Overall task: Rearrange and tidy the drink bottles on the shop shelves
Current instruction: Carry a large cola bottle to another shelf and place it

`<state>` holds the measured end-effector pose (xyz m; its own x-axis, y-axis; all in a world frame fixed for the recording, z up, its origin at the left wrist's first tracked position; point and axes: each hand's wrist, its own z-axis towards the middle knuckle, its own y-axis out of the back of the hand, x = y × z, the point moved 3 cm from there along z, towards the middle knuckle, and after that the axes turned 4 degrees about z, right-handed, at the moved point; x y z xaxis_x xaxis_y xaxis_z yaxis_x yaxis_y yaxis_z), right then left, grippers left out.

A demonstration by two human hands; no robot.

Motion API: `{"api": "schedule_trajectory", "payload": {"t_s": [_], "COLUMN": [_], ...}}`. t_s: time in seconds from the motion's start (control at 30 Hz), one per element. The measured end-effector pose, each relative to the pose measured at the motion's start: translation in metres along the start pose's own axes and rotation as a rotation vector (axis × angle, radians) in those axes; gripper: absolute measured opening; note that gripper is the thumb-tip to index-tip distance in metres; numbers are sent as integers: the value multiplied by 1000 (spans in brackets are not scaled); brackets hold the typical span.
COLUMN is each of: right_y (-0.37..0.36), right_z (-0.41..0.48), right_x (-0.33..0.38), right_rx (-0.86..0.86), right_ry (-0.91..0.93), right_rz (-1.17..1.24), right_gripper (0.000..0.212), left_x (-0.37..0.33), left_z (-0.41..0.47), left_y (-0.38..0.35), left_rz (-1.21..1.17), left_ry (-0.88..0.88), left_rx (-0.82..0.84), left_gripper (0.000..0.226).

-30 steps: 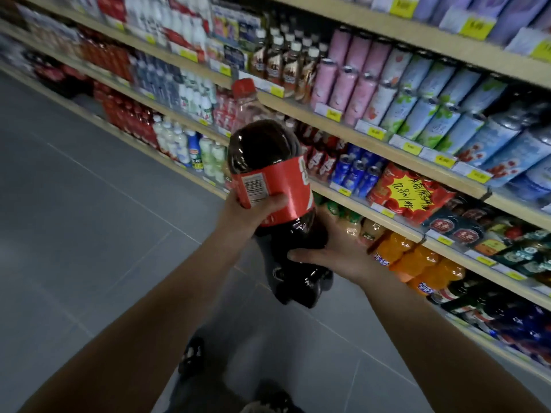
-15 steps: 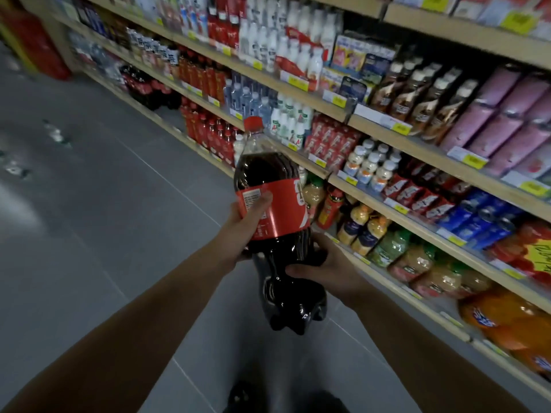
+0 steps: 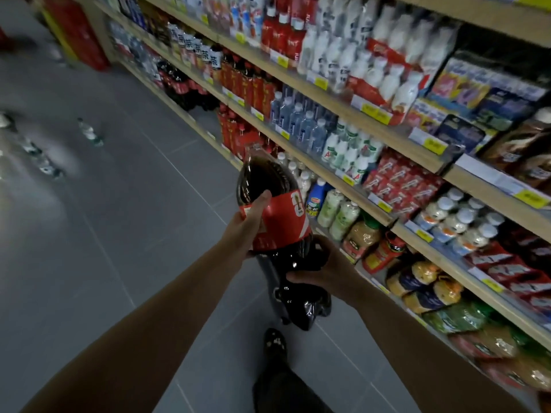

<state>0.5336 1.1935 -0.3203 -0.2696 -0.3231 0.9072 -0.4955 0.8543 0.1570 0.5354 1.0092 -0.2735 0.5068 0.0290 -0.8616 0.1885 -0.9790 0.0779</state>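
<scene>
One shoe (image 3: 275,342) is showing at the near edge, standing on the gray floor (image 3: 104,234), with one dark trouser leg above it. Two bare arms are reaching out over the floor. Both hands are holding one big cola bottle (image 3: 301,305).

The right hand (image 3: 328,271) is holding the dark lower part, with its fingers curling round it from the right side. The left hand (image 3: 247,225) is gripping the red label higher up, with the thumb lying across the front.

The bottle is hanging in the air, not resting on anything. It is leaning, with its bottom pointing near and its top pointing far. It is staying just beside the shelves (image 3: 351,114), out in the aisle.

The shelves are running along the right side, from near to far, and four boards are showing. They are carrying rows of bottles and packs, too many and too blurry to count. Clear water bottles (image 3: 298,120) are standing on a middle board. White bottles (image 3: 357,55) are standing on the board above. Far down the lowest board, more dark cola bottles (image 3: 179,84) are standing in a row.

On the far left, one small bottle (image 3: 89,132) is sitting on the floor. More blurry things are lying near it, and I cannot count them.
</scene>
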Motion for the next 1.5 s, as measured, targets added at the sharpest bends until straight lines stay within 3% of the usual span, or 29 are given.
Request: {"api": "schedule_trajectory", "payload": {"t_s": [0.13, 0.3, 0.43, 0.63, 0.83, 0.93, 1.03, 1.2, 1.37, 1.5], "right_y": [-2, -26, -61, -127, -173, -186, -195, -209, -226, -244], "right_z": [81, 181, 268, 399, 519, 578, 640, 749, 846, 915], "right_x": [45, 92, 125, 175, 230, 256, 279, 323, 368, 393], "right_rx": [60, 126, 139, 114, 153, 167, 203, 247, 282, 276], "right_ry": [-2, -13, -34, -71, -100, -107, -99, -117, -129, -149], "right_rz": [-40, -53, -53, -41, -37, -24, 9, 72, 49, 45], "right_gripper": [83, 97, 93, 89, 101, 97, 84, 79, 98, 93], "left_x": [-35, -74, -97, -135, -179, -197, -220, -269, -314, -338], "left_z": [63, 138, 209, 325, 423, 474, 529, 617, 695, 758], "left_y": [36, 95, 157, 260, 346, 380, 409, 460, 510, 549], "left_rz": [-48, -152, -142, -153, -180, -158, -167, -181, -177, -189], "left_ry": [14, 18, 45, 47, 33, 53, 82, 96, 108, 94], "left_rx": [-43, -105, -158, -173, -204, -204, -219, -269, -298, -273], "left_gripper": [53, 43, 78, 45, 53, 66, 61, 61, 60, 59]}}
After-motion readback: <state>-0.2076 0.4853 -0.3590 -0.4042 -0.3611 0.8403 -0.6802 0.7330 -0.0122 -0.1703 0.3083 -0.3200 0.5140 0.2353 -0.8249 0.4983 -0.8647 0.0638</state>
